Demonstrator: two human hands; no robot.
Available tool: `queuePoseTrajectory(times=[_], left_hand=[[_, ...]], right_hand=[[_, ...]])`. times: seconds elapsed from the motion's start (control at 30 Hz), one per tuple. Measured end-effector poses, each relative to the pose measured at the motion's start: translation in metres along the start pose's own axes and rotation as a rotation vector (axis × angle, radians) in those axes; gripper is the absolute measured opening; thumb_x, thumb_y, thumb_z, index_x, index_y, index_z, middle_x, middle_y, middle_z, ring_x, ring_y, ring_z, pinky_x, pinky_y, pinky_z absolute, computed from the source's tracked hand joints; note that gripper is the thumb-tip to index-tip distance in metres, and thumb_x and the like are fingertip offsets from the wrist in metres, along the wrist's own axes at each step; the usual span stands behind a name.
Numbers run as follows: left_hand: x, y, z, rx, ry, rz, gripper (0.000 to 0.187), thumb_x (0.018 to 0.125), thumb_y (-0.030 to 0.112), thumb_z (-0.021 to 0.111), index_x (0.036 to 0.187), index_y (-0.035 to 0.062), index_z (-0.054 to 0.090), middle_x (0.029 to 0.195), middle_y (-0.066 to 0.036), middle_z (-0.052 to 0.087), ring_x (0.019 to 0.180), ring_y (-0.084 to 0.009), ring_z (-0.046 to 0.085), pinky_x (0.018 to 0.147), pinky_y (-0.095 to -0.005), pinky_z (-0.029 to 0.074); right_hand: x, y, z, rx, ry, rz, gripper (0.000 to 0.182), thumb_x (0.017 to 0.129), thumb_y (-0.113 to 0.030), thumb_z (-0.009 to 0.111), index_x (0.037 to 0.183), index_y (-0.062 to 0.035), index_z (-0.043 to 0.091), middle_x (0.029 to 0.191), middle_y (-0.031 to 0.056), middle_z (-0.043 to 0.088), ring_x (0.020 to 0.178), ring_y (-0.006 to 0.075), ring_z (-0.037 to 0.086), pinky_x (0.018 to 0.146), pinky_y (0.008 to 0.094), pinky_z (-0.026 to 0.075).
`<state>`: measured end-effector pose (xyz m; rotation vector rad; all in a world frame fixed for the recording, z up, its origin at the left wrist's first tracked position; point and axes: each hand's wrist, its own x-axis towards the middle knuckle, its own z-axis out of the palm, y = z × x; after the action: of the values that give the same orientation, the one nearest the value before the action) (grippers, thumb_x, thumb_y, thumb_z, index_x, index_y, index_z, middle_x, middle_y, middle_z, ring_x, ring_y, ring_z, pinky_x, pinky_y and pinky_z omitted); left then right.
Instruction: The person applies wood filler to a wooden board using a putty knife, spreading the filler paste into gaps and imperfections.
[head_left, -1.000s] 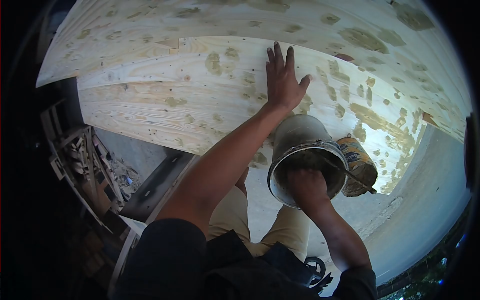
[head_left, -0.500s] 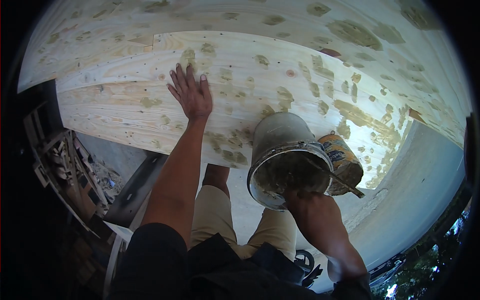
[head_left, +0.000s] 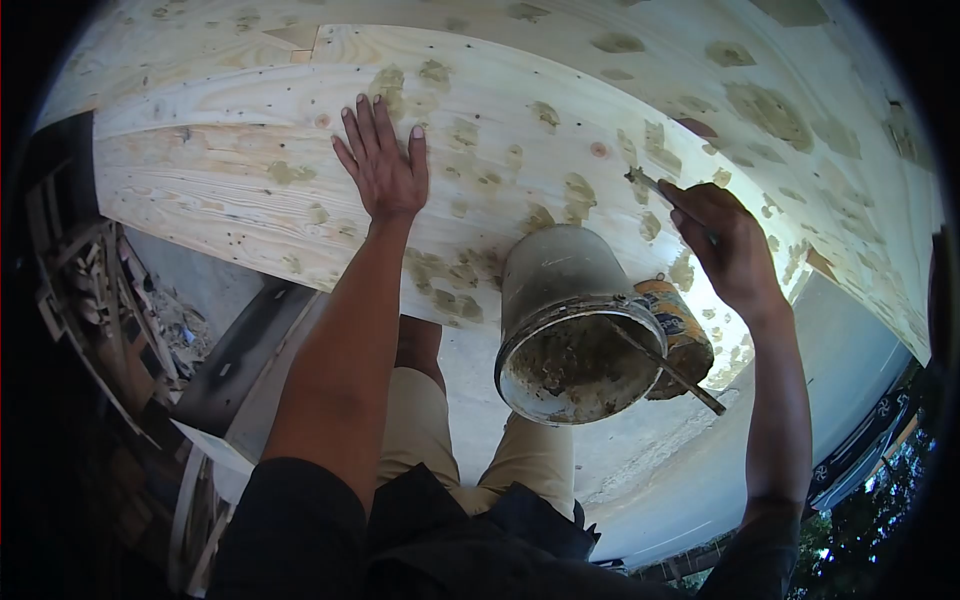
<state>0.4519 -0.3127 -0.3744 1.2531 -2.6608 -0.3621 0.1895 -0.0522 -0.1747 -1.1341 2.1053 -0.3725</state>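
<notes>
Outdoor work site, big pale wood panel [head_left: 560, 90] with many olive-green filler patches, concrete floor [head_left: 700, 470] below, scrap wood pile [head_left: 110, 300] at left. Left hand [head_left: 385, 170] lies flat on the panel, fingers spread, holding nothing. Right hand [head_left: 730, 240] is closed round a thin tool [head_left: 650, 183], probably a putty knife; its tip is at the panel just beside a patch, contact unclear. Grip is tight at the handle end, most of the tool is hidden in the fist.

Bucket [head_left: 575, 320] stands between the arms, near the panel edge, mouth toward the camera, inside caked with dark paste. A stick [head_left: 670, 370] rests across its rim. A second, orange container [head_left: 680, 335] sits touching it behind, mostly hidden.

Judgement: the tool looks light and stiff, best held at the handle as now. The bucket is likely heavy with paste and has a dirty, slippery rim; take it by both sides or a handle, none visible.

Blade shape, paste level and what the bucket stands on cannot be made out. Fisheye edges are dark, and the person's legs [head_left: 470, 440] block the floor.
</notes>
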Motion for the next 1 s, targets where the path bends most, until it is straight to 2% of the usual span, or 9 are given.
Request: queuePoseTrajectory(times=[0.03, 0.23, 0.3, 0.37, 0.5, 0.6, 0.7, 0.93, 1.0], left_hand=[[0.0, 0.0, 0.001, 0.0, 0.008, 0.009, 0.067, 0.101, 0.046, 0.04, 0.153, 0.0054, 0.031, 0.162, -0.017, 0.025, 0.152, -0.0371, 0.014, 0.12, -0.0561, 0.003], [0.0, -0.003, 0.0, 0.022, -0.025, -0.009, 0.071, 0.101, 0.049, 0.039, 0.154, 0.004, 0.029, 0.163, -0.016, 0.024, 0.152, -0.0366, 0.014, 0.121, -0.0554, 0.002], [0.001, -0.003, 0.001, 0.002, -0.022, -0.021, 0.072, 0.101, 0.05, 0.038, 0.155, 0.0028, 0.027, 0.163, -0.016, 0.023, 0.152, -0.0363, 0.013, 0.121, -0.0553, 0.002], [-0.001, -0.004, 0.0, -0.021, -0.022, -0.025, 0.073, 0.101, 0.05, 0.038, 0.155, 0.0017, 0.026, 0.163, -0.016, 0.022, 0.152, -0.0359, 0.012, 0.121, -0.0551, 0.001], [0.001, -0.003, 0.0, -0.004, -0.035, -0.025, 0.075, 0.102, 0.05, 0.037, 0.156, -0.0002, 0.023, 0.164, -0.015, 0.02, 0.153, -0.0351, 0.011, 0.121, -0.055, 0.001], [0.001, -0.004, -0.001, 0.001, -0.045, -0.024, 0.076, 0.102, 0.051, 0.036, 0.156, -0.0004, 0.022, 0.165, -0.016, 0.019, 0.153, -0.0348, 0.01, 0.121, -0.0549, 0.0], [0.001, -0.003, 0.0, 0.003, -0.046, -0.016, 0.076, 0.102, 0.051, 0.035, 0.156, -0.0008, 0.021, 0.165, -0.016, 0.018, 0.153, -0.0347, 0.01, 0.121, -0.0549, 0.0], [0.001, -0.003, 0.001, -0.003, -0.032, -0.02, 0.077, 0.102, 0.052, 0.035, 0.156, -0.0014, 0.021, 0.165, -0.018, 0.018, 0.153, -0.0353, 0.01, 0.121, -0.0551, 0.0], [0.001, -0.003, 0.001, 0.007, -0.034, -0.022, 0.077, 0.102, 0.052, 0.035, 0.156, -0.0013, 0.021, 0.165, -0.017, 0.017, 0.153, -0.0353, 0.01, 0.121, -0.0552, 0.0]], right_hand=[[0.012, 0.014, 0.015, -0.146, -0.011, -0.064, 0.031, 0.095, -0.016, 0.061, 0.124, -0.0128, 0.069, 0.1, 0.0128, 0.067, 0.09, 0.0299, 0.064, 0.08, 0.0406, 0.055], [0.061, 0.033, 0.073, -0.441, -0.038, -0.144, 0.038, 0.096, -0.021, 0.058, 0.133, -0.0215, 0.062, 0.112, 0.0123, 0.064, 0.097, 0.03, 0.066, 0.081, 0.0427, 0.058], [0.063, 0.037, 0.081, -0.522, 0.0, -0.205, 0.039, 0.096, -0.022, 0.056, 0.135, -0.0197, 0.06, 0.109, 0.0123, 0.063, 0.094, 0.0288, 0.066, 0.077, 0.0418, 0.059], [0.056, 0.036, 0.08, -0.642, -0.066, -0.129, 0.037, 0.094, -0.019, 0.059, 0.131, -0.016, 0.063, 0.101, 0.0116, 0.062, 0.088, 0.027, 0.067, 0.072, 0.0397, 0.059], [0.052, 0.017, 0.056, -0.621, -0.146, -0.063, 0.036, 0.09, -0.016, 0.061, 0.126, -0.0132, 0.065, 0.094, 0.0109, 0.062, 0.084, 0.0255, 0.067, 0.07, 0.038, 0.058], [0.068, -0.006, 0.058, -0.556, -0.013, -0.192, 0.032, 0.089, -0.012, 0.06, 0.12, -0.0129, 0.067, 0.095, 0.0103, 0.063, 0.082, 0.0252, 0.068, 0.069, 0.0377, 0.058], [0.081, 0.0, 0.078, -0.627, -0.034, -0.218, 0.031, 0.089, -0.012, 0.058, 0.119, -0.0129, 0.068, 0.099, 0.0101, 0.063, 0.082, 0.0249, 0.068, 0.069, 0.0376, 0.059], [0.063, 0.004, 0.051, -0.669, -0.209, -0.093, 0.03, 0.088, -0.012, 0.058, 0.116, -0.0118, 0.069, 0.096, 0.011, 0.062, 0.08, 0.0262, 0.068, 0.069, 0.0402, 0.058], [0.075, -0.01, 0.049, -0.586, -0.142, -0.108, 0.031, 0.087, -0.012, 0.058, 0.116, -0.0116, 0.069, 0.095, 0.012, 0.062, 0.08, 0.0273, 0.068, 0.069, 0.0409, 0.058]])
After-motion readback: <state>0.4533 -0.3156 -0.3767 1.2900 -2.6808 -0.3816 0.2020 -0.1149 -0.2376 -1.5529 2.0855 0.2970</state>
